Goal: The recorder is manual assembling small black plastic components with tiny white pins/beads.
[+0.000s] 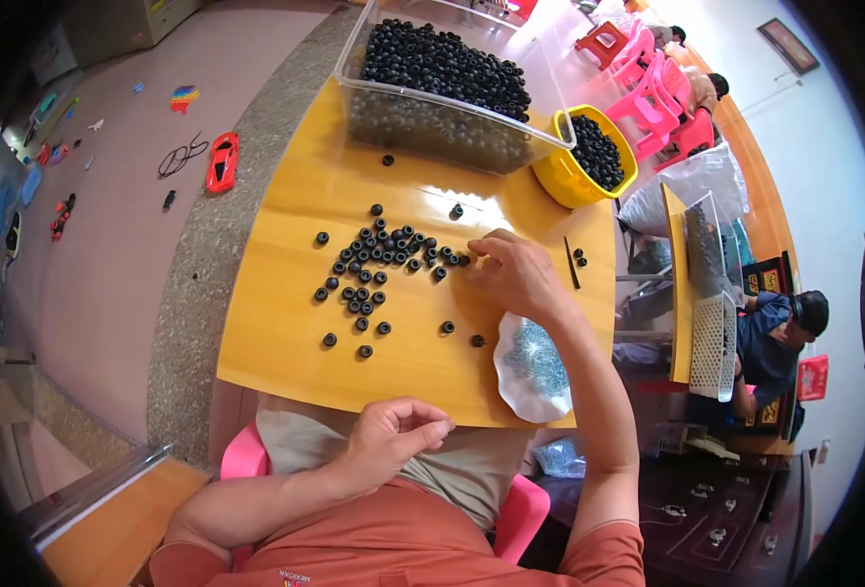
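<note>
Many round black beads with holes (379,254) lie in a loose cluster on the yellow wooden table (286,323). Over the cluster's right end, my right hand (519,279) reaches in with curled fingers, their tips beside one black bead (465,261). Whether that bead is gripped cannot be made out. My left hand (398,435) is held by the table's near edge, thumb and fingers closed together; anything inside them is hidden. Under my right forearm sits a white scalloped dish (508,377) of small pale-blue beads (537,360).
At the table's far side stand a clear plastic bin (432,127) and a yellow tub (569,181), both full of black beads. A thin dark stick (571,264) lies at the right. Another person (775,342) sits at a table to the right. A red toy car (222,162) is on the floor.
</note>
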Motion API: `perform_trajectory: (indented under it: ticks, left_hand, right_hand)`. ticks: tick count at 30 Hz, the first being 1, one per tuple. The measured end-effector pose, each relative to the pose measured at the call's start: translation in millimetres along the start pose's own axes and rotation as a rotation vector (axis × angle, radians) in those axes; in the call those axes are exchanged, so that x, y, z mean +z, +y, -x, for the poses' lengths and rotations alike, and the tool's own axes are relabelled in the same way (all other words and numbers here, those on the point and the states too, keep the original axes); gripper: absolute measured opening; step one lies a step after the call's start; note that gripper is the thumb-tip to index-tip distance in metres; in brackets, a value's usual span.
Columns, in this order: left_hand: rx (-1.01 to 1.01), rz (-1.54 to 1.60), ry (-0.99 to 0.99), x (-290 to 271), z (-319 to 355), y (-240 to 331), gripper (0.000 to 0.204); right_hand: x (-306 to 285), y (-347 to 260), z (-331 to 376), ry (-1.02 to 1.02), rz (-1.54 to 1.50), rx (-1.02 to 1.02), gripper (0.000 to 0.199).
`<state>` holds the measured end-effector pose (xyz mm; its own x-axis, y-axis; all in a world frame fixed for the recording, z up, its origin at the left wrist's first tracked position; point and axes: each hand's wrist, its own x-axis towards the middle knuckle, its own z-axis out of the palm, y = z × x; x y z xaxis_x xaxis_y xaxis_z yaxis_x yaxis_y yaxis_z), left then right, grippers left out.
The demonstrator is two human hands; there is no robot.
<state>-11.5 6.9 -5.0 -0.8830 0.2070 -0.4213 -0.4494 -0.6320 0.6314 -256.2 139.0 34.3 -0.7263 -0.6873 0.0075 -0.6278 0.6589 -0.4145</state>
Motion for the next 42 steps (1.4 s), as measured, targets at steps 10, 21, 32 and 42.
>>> perform_trajectory:
  ticks: [10, 21, 32, 42]
  left_hand:
    - [-0.011, -0.035, -0.029, -1.1, 2.0, 5.7, 0.015]
    - [0.01, -0.007, -0.022, 0.3, 2.3, 8.4, 0.016]
    - [0.028, -0.006, -0.026, 0.1, 1.7, 5.2, 0.015]
    - [0.034, -0.009, -0.033, 0.9, 2.7, 6.7, 0.016]
  right_hand:
    - [9.2, -4.6, -0.9, -0.056, 0.043, 0.011, 0.022]
    - [9.8, -5.8, 15.4, 0.001, -0.173, 0.027, 0.023]
    - [13.7, -18.3, 6.9, 0.027, -0.043, 0.005, 0.022]
    - [17.2, -22.6, -4.5, -0.026, 0.013, 0.098, 0.021]
